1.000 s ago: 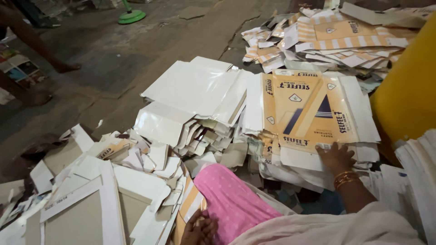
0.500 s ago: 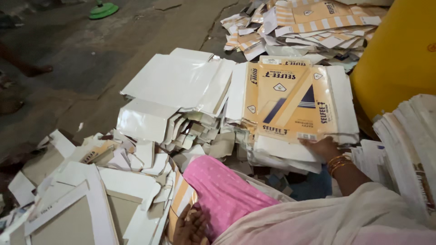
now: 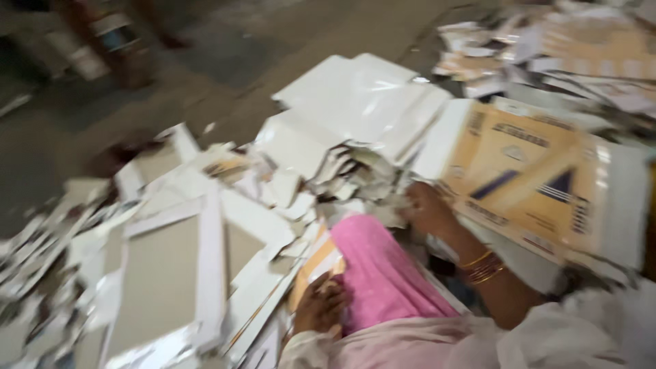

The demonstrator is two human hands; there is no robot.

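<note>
Cardboard everywhere, frame blurred. Right hand (image 3: pixel 427 208) fingers curled on printed carton sheet (image 3: pixel 526 174) edge; left hand (image 3: pixel 321 307) fingers together on scraps (image 3: pixel 307 198). Risk: loose stack slides, sheet slips.

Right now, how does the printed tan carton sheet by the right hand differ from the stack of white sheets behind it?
The printed carton sheet is tan with dark blue shapes; the white sheets are plain and glossy. The carton sheet lies on the pile at the right, with the right hand at its near-left edge; the white sheets lie farther off, untouched. The white sheets fan out as several overlapping layers; the carton sheet shows one flat face. Both are flat card lying on the littered floor.
</note>
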